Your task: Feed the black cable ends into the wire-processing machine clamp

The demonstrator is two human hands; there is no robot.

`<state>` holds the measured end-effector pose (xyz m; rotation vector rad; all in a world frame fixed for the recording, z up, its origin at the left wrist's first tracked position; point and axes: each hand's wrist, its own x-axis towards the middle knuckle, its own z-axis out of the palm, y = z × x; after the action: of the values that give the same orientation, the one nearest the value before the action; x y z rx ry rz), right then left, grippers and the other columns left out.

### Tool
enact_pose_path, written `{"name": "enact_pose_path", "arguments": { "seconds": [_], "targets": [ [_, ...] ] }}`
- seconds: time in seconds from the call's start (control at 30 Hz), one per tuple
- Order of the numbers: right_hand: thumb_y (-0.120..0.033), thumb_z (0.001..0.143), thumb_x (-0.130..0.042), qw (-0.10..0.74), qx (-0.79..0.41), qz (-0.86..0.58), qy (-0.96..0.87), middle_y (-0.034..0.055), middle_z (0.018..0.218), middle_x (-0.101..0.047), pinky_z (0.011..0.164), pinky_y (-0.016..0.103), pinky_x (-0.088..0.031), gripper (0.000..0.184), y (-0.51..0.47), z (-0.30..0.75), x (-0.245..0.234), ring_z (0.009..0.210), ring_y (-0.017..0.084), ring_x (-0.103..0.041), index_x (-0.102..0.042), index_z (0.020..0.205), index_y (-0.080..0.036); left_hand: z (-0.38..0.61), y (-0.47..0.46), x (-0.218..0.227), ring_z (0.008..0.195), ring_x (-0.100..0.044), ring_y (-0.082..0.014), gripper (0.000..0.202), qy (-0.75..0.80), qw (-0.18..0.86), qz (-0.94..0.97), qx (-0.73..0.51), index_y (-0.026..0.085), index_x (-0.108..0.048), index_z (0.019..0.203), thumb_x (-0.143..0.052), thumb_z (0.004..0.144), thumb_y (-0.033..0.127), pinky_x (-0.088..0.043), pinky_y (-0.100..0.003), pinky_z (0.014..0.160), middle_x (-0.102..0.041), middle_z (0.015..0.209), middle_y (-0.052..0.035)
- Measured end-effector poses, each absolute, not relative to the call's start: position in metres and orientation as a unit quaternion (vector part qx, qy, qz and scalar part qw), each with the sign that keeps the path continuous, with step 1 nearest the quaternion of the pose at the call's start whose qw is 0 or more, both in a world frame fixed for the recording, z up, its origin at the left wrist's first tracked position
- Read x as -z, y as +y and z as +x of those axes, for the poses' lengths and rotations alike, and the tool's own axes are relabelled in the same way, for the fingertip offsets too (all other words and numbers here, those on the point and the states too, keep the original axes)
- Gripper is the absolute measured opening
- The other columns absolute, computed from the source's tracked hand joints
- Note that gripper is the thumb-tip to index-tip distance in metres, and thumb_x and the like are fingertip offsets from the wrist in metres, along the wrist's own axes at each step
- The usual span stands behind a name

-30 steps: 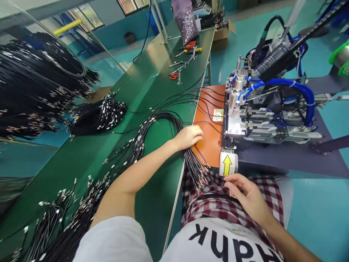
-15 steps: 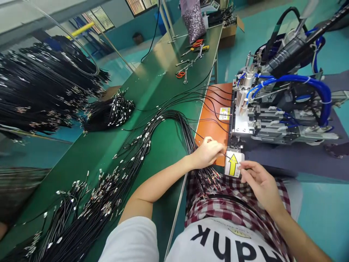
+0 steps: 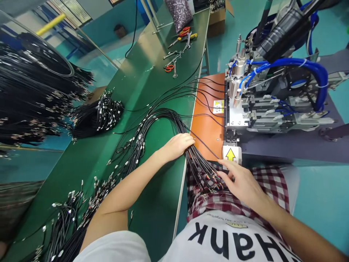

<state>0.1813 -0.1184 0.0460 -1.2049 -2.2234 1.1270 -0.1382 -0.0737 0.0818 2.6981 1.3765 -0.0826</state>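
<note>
Cables (image 3: 201, 164) sit gripped in left hand (image 3: 177, 145), while right hand (image 3: 244, 182) is loosely spread beside them

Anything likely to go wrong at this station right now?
1. The cable bundle under the left hand overhangs the table edge, so if that grip loosens, it might fan out or slide off.
2. A single cable runs to the right hand, whose thumb and forefinger stand apart; it could slip or tangle with the bundle.
3. Other cables cross the orange plate to the machine; a snag might tug them.
</note>
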Motion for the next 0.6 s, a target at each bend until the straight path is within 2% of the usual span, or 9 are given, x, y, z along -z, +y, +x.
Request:
{"name": "enact_pose_path", "arguments": {
  "seconds": [0.13,0.3,0.43,0.6],
  "targets": [
    [-0.036,0.102,-0.046,0.165,-0.337,-0.422,-0.825,0.0082,0.151,-0.056,0.084,0.042,-0.06,0.042,-0.128,0.17,-0.048,0.092,0.023,-0.074,-0.054,0.14,-0.021,-0.145,-0.067,-0.079,0.107,-0.061,-0.0218,0.024,0.409,0.02,0.911,0.055,0.018,-0.064,0.113,-0.045,0.098,0.013,-0.049,-0.034,0.089,-0.067,0.11,-0.0113],
    [-0.035,0.104,-0.041,0.153,-0.292,-0.428,-0.841,0.0097,0.157,-0.048,0.084,0.043,-0.062,0.045,-0.124,0.167,-0.053,0.099,0.026,-0.075,-0.049,0.145,-0.02,-0.156,-0.061,-0.083,0.099,-0.063,-0.0205,0.02,0.371,0.014,0.928,0.031,0.019,-0.064,0.102,-0.046,0.098,0.013,-0.05,-0.033,0.087,-0.068,0.101,-0.0099],
    [-0.031,0.103,-0.039,0.141,-0.31,-0.416,-0.843,0.0118,0.154,-0.051,0.09,0.047,-0.061,0.047,-0.118,0.161,-0.051,0.115,0.03,-0.069,-0.047,0.147,-0.017,-0.172,-0.066,-0.101,0.108,-0.061,-0.0237,0.022,0.392,-0.008,0.92,-0.017,0.018,-0.062,0.107,-0.045,0.094,0.012,-0.049,-0.039,0.095,-0.068,0.11,-0.0118],
    [-0.028,0.102,-0.041,0.161,-0.463,-0.382,-0.784,0.009,0.136,-0.066,0.099,0.043,-0.056,0.039,-0.122,0.146,-0.056,0.118,0.025,-0.068,-0.057,0.138,-0.021,-0.161,-0.068,-0.12,0.094,-0.061,-0.0231,0.009,0.5,-0.032,0.848,-0.171,0.02,-0.058,0.095,-0.054,0.087,0.019,-0.045,-0.046,0.099,-0.066,0.091,-0.0052]
  ]
}}
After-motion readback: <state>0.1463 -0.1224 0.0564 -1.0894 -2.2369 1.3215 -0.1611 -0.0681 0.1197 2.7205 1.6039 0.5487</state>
